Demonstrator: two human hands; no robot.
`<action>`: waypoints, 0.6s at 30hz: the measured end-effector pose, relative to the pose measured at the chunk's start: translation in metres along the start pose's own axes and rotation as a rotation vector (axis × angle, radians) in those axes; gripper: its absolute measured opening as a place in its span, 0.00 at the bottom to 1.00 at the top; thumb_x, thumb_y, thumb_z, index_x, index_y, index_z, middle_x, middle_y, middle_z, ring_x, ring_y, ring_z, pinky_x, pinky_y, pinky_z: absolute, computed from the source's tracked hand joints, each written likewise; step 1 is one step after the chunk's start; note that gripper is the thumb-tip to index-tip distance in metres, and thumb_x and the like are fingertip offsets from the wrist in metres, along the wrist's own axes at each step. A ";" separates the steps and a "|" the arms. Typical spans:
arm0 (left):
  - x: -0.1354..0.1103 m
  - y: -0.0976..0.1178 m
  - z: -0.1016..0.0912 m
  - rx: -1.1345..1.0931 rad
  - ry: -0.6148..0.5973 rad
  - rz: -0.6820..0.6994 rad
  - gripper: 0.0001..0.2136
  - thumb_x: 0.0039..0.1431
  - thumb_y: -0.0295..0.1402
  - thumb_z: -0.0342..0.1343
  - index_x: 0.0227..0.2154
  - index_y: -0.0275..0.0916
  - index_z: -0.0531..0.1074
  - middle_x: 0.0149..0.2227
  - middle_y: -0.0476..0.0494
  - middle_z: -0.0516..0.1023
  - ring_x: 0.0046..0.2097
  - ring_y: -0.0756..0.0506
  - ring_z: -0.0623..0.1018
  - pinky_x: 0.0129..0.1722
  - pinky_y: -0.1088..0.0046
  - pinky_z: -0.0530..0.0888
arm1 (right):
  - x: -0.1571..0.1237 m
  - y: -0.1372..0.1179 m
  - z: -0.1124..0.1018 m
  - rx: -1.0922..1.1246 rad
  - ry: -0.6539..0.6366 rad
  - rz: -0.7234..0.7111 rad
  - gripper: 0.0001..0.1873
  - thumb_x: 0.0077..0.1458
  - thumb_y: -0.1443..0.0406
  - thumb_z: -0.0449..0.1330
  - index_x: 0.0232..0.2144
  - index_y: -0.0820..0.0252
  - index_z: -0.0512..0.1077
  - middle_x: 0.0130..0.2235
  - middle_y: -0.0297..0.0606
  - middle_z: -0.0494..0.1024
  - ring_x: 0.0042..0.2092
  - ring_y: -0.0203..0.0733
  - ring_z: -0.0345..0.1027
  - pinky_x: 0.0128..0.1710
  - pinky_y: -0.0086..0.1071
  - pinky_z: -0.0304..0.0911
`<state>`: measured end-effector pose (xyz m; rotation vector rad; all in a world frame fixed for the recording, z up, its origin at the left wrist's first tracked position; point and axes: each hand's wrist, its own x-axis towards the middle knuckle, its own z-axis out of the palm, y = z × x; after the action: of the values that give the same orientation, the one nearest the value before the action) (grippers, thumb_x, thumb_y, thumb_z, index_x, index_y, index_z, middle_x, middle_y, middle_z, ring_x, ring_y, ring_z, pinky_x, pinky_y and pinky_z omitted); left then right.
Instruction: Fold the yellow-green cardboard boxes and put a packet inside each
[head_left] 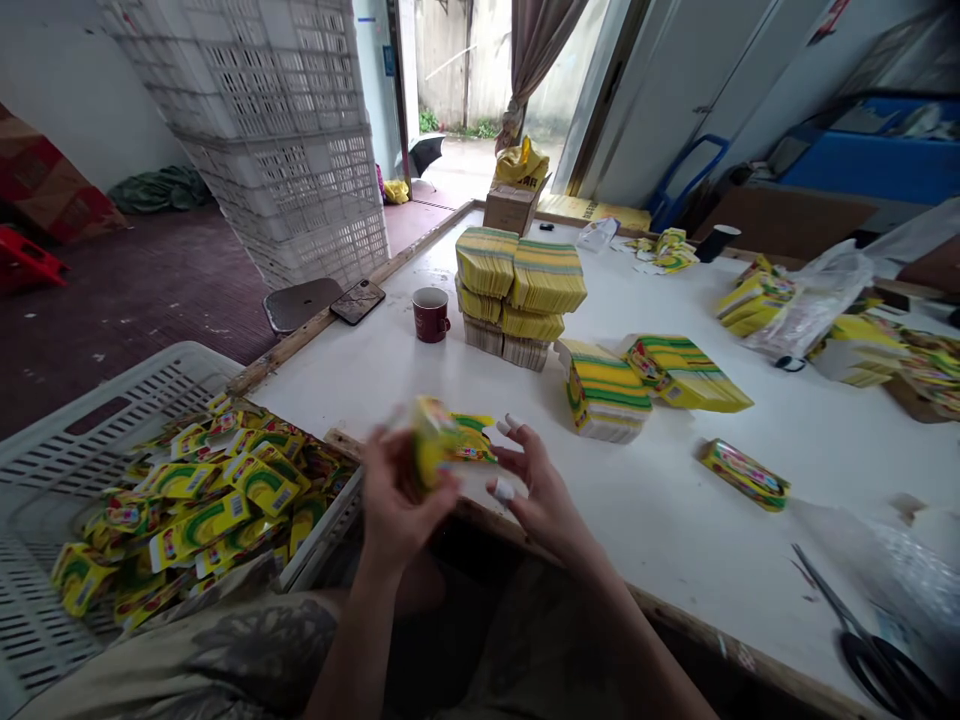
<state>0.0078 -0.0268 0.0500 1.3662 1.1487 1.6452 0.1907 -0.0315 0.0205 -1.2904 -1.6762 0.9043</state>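
Both my hands hold a small yellow and green carton (448, 443) just above the near edge of the white table (675, 510). My left hand (396, 500) is closed round the carton's left end, slightly blurred. My right hand (534, 482) touches its right end with taped fingertips spread around it. A white plastic crate (90, 440) at my left holds several folded yellow cartons (202, 500). Stacks of flat carton blanks (517, 290) stand mid-table, with two lower piles (637, 385) to their right. One finished carton (744, 473) lies alone on the table at right.
A dark red cup (431, 314) and two phones (324, 302) sit near the table's left edge. Black scissors (870, 650) lie at the near right by clear plastic wrap. Tall white crates (285, 130) stand behind. A cardboard box (511, 205) and more blanks are at the far end.
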 end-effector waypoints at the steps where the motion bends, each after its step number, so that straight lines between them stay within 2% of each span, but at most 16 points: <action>1: 0.004 0.000 -0.001 -0.202 0.223 0.048 0.27 0.49 0.47 0.61 0.51 0.45 0.64 0.48 0.43 0.74 0.47 0.42 0.76 0.44 0.69 0.74 | 0.006 0.005 0.001 -0.119 0.055 0.010 0.30 0.56 0.63 0.57 0.58 0.58 0.51 0.57 0.50 0.65 0.52 0.46 0.68 0.52 0.42 0.66; 2: 0.007 0.000 -0.003 -0.372 0.407 0.074 0.25 0.53 0.52 0.56 0.50 0.45 0.65 0.51 0.43 0.72 0.50 0.43 0.74 0.47 0.69 0.73 | 0.012 0.010 0.003 -0.248 0.092 0.025 0.26 0.57 0.65 0.56 0.56 0.60 0.55 0.54 0.50 0.68 0.51 0.47 0.68 0.52 0.43 0.66; 3: 0.010 -0.001 -0.004 -0.493 0.535 0.062 0.25 0.55 0.56 0.50 0.48 0.45 0.66 0.54 0.43 0.71 0.54 0.43 0.72 0.51 0.67 0.71 | 0.017 0.014 0.006 -0.358 0.101 0.037 0.23 0.56 0.68 0.55 0.54 0.61 0.58 0.51 0.50 0.71 0.51 0.49 0.67 0.52 0.45 0.65; 5: 0.014 -0.005 -0.005 -0.604 0.618 -0.093 0.26 0.57 0.59 0.42 0.45 0.45 0.67 0.56 0.41 0.69 0.58 0.41 0.68 0.56 0.63 0.67 | 0.026 0.019 0.012 -0.472 0.066 0.050 0.22 0.52 0.73 0.53 0.51 0.63 0.62 0.48 0.51 0.73 0.50 0.53 0.66 0.51 0.51 0.64; 8: 0.013 -0.012 -0.001 -0.621 0.565 -0.303 0.25 0.55 0.59 0.47 0.43 0.44 0.65 0.54 0.38 0.69 0.55 0.40 0.70 0.54 0.59 0.68 | 0.033 0.018 0.022 -0.553 0.017 0.062 0.24 0.49 0.78 0.50 0.49 0.65 0.64 0.45 0.53 0.74 0.47 0.56 0.65 0.49 0.54 0.63; 13: 0.007 -0.022 0.012 -0.607 0.482 -0.379 0.23 0.52 0.55 0.55 0.42 0.45 0.64 0.51 0.40 0.70 0.52 0.43 0.71 0.49 0.65 0.68 | 0.030 0.017 0.024 -0.615 0.043 0.096 0.28 0.46 0.79 0.50 0.52 0.68 0.60 0.47 0.54 0.71 0.49 0.54 0.64 0.50 0.50 0.63; 16: 0.004 -0.027 0.016 -0.592 0.481 -0.419 0.24 0.51 0.55 0.56 0.41 0.44 0.63 0.50 0.41 0.69 0.52 0.43 0.71 0.49 0.65 0.67 | 0.027 0.020 0.022 -0.609 0.044 0.109 0.29 0.46 0.81 0.47 0.53 0.68 0.58 0.46 0.52 0.71 0.46 0.50 0.67 0.46 0.44 0.66; 18: 0.002 -0.028 0.018 -0.583 0.460 -0.440 0.23 0.51 0.55 0.56 0.41 0.42 0.64 0.51 0.40 0.69 0.52 0.43 0.70 0.49 0.65 0.67 | 0.025 0.022 0.022 -0.608 0.035 0.100 0.29 0.46 0.80 0.48 0.52 0.66 0.58 0.47 0.51 0.71 0.44 0.48 0.67 0.44 0.42 0.67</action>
<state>0.0240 -0.0115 0.0256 0.3481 0.9990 1.7995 0.1760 -0.0031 -0.0039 -1.7861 -1.9499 0.4243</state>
